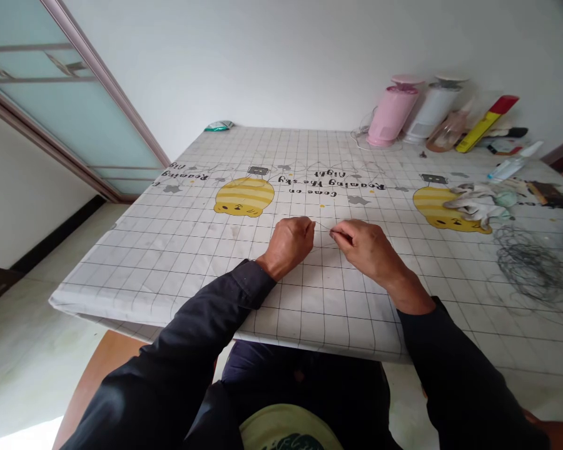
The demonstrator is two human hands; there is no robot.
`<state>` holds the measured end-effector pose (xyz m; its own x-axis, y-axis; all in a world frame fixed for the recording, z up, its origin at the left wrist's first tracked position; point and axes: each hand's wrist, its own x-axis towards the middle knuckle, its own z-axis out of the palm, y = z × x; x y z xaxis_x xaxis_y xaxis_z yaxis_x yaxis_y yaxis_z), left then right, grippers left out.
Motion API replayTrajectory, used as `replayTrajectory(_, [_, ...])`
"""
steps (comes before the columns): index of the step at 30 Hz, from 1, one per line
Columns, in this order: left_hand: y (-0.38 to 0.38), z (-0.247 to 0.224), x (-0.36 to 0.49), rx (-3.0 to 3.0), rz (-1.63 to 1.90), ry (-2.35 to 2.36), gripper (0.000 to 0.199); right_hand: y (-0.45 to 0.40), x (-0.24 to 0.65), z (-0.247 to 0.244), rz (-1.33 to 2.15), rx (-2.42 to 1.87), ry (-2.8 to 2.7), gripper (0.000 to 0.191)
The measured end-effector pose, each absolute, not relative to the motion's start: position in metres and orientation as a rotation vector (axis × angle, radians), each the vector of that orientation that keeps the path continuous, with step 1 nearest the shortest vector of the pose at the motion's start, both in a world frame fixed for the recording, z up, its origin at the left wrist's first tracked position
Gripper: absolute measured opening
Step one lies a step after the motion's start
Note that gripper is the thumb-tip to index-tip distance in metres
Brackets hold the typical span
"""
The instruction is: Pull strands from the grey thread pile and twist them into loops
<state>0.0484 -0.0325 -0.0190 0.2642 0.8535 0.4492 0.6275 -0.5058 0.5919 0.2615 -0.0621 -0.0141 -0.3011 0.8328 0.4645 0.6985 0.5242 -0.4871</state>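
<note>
Over the middle of the checked tablecloth, my left hand (291, 244) is closed with its fingertips pinched on a thin dark wire (323, 225). A short stretch of that wire spans the small gap to my right hand (366, 248), whose thumb and forefinger are pinched on it too. Both hands rest low on the cloth, knuckles up, close together but apart. Faint loops of wire (356, 167) lie on the cloth beyond them. Where the wire ends is too fine to make out.
A tangled wire heap (530, 262) and a crumpled glove (481, 203) lie to the right. At the back right stand a pink cylinder (394, 115), a white cylinder (434, 112), a yellow-red box (485, 125) and bottles. A green packet (219, 126) sits at the far left edge.
</note>
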Motion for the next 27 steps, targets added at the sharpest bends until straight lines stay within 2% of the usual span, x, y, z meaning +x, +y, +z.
replayTrajectory(8, [-0.034,-0.021,0.05,2.189,1.108,1.384,0.051,-0.06,0.264,-0.01,0.171,-1.065,-2.297,0.041])
replayTrajectory(13, [-0.029,-0.019,0.048,2.079,1.211,1.427,0.051,-0.061,0.27,0.0,0.126,-1.194,-1.948,0.036])
replayTrajectory(16, [-0.028,-0.015,0.047,1.947,1.28,1.426,0.05,-0.064,0.27,0.004,0.286,-1.364,-1.596,0.05])
replayTrajectory(19, [-0.029,-0.009,0.048,1.716,1.287,1.37,0.043,-0.067,0.265,0.005,0.615,-1.505,-1.473,0.06])
replayTrajectory(23, [-0.03,-0.005,0.053,1.433,1.319,1.271,0.036,-0.067,0.253,-0.001,0.89,-1.563,-1.486,0.058])
replayTrajectory(27, [-0.031,-0.002,0.056,1.278,1.328,1.129,0.033,-0.059,0.249,-0.012,0.853,-1.58,-1.449,0.05])
